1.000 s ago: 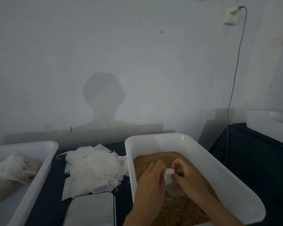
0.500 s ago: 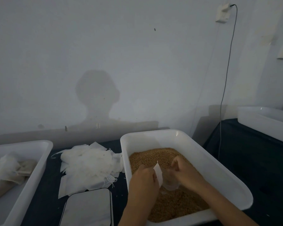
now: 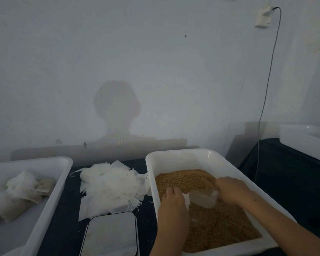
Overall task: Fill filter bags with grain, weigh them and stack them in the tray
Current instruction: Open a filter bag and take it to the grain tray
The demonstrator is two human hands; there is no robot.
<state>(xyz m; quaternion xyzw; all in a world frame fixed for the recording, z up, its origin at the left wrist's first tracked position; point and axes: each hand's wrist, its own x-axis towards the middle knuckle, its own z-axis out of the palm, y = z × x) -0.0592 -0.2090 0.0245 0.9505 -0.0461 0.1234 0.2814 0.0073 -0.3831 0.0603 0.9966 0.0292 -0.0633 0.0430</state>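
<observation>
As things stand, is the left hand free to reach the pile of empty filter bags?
Probably not right away: the left hand is pinching a filter bag over the grain. The pile of empty bags lies just left, with only the tub wall between.

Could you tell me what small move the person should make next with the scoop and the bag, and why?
Probably tip the clear plastic scoop in the right hand toward the white filter bag pinched by the left hand. Both sit close together over the brown grain in the white plastic tub, and the bag looks flat, seemingly unfilled.
</observation>
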